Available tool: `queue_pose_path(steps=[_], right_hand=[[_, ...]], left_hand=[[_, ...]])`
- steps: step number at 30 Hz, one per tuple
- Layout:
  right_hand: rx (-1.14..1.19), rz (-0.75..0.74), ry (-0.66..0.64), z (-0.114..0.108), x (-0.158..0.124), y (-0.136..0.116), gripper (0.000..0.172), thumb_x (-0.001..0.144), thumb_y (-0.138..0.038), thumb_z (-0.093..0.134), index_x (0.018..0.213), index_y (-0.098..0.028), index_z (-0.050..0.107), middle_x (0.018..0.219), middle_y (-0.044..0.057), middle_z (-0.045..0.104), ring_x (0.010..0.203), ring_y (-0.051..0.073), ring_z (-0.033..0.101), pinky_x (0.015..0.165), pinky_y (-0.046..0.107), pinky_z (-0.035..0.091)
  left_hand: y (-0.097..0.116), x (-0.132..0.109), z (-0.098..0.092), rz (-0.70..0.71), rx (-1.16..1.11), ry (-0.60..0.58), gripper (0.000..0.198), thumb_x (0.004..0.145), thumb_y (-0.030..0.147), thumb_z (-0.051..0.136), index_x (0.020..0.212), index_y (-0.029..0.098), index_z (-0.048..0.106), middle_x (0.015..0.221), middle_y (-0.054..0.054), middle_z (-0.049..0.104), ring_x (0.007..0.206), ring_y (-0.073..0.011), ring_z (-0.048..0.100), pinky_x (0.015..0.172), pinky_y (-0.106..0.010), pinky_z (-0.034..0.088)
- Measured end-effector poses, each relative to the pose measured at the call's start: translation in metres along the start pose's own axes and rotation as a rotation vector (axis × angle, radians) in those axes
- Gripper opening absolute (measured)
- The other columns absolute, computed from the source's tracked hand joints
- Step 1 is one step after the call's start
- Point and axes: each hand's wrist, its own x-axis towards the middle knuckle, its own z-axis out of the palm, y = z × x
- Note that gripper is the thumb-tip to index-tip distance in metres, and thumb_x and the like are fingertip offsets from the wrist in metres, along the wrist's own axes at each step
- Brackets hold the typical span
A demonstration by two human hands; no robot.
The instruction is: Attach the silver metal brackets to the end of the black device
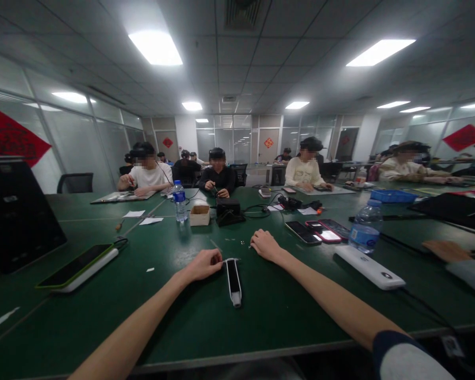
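On the green table in front of me lies a narrow white object with a dark middle [234, 282], tapering toward me; I cannot tell its kind. My left hand [202, 265] is closed, with thumb and fingertips pinched at the left corner of its far end. A thin crossbar shows at that end. Farther forward and to the right, my right hand [266, 246] rests on the table with its fingers curled together. Its fingertips are beside some tiny shiny pieces [243, 243]; whatever they pinch is too small to make out.
Ahead stand a water bottle [179, 203], an open cardboard box [200, 216] and a black device [228, 210]. Phones [303, 232], another bottle [366, 227] and a white power bank [369, 268] lie right. A green-edged phone [77, 265] is left. Several people sit opposite.
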Motion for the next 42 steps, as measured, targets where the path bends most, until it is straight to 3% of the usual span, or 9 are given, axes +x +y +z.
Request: queue_pose_path(steps=[10, 16, 22, 27, 36, 42], right_hand=[[0.056, -0.014, 0.086, 0.004, -0.003, -0.001, 0.020, 0.093, -0.016, 0.044, 0.094, -0.011, 0.063, 0.098, 0.015, 0.062, 0.091, 0.023, 0.053, 0.078, 0.034, 0.042], [0.192, -0.080, 0.172, -0.006, -0.011, -0.018, 0.017, 0.092, -0.012, 0.042, 0.091, -0.013, 0.060, 0.093, 0.012, 0.060, 0.087, 0.022, 0.051, 0.076, 0.033, 0.040], [0.547, -0.098, 0.219, -0.020, -0.024, -0.057, 0.014, 0.092, -0.012, 0.044, 0.085, -0.015, 0.055, 0.089, 0.008, 0.058, 0.084, 0.019, 0.050, 0.075, 0.031, 0.042], [0.850, -0.054, 0.239, -0.020, -0.029, -0.081, 0.014, 0.093, -0.016, 0.044, 0.083, -0.017, 0.054, 0.085, 0.004, 0.057, 0.081, 0.016, 0.053, 0.073, 0.028, 0.043], [1.114, 0.014, 0.247, -0.016, -0.029, -0.086, 0.018, 0.093, -0.026, 0.047, 0.084, -0.017, 0.059, 0.083, 0.003, 0.062, 0.078, 0.015, 0.057, 0.071, 0.027, 0.044], [1.072, 0.030, 0.273, -0.022, -0.030, -0.088, 0.017, 0.092, -0.026, 0.049, 0.086, -0.016, 0.061, 0.083, 0.003, 0.062, 0.078, 0.015, 0.056, 0.072, 0.027, 0.043]], left_hand=[[0.009, -0.004, -0.005, -0.043, -0.012, -0.002, 0.018, 0.084, 0.031, 0.054, 0.087, 0.015, 0.062, 0.082, -0.003, 0.064, 0.072, -0.0168, 0.059, 0.063, -0.026, 0.047], [0.015, -0.004, -0.007, -0.052, 0.000, 0.057, 0.020, 0.086, 0.033, 0.052, 0.088, 0.015, 0.062, 0.081, -0.003, 0.065, 0.071, -0.0166, 0.060, 0.063, -0.026, 0.046], [0.009, -0.001, 0.002, 0.079, 0.071, 0.242, 0.020, 0.087, 0.035, 0.052, 0.090, 0.015, 0.058, 0.079, -0.002, 0.061, 0.065, -0.0151, 0.056, 0.062, -0.026, 0.044], [0.018, -0.004, 0.007, 0.208, 0.154, 0.271, 0.014, 0.087, 0.030, 0.057, 0.095, 0.018, 0.056, 0.086, -0.001, 0.059, 0.067, -0.0134, 0.055, 0.064, -0.025, 0.044], [0.029, -0.007, 0.007, 0.262, 0.202, 0.292, 0.008, 0.089, 0.025, 0.057, 0.094, 0.019, 0.057, 0.088, -0.002, 0.059, 0.070, -0.0127, 0.055, 0.067, -0.025, 0.045], [0.028, -0.005, 0.005, 0.291, 0.193, 0.339, 0.011, 0.090, 0.026, 0.052, 0.094, 0.019, 0.059, 0.088, -0.002, 0.062, 0.068, -0.0118, 0.055, 0.068, -0.025, 0.045]])
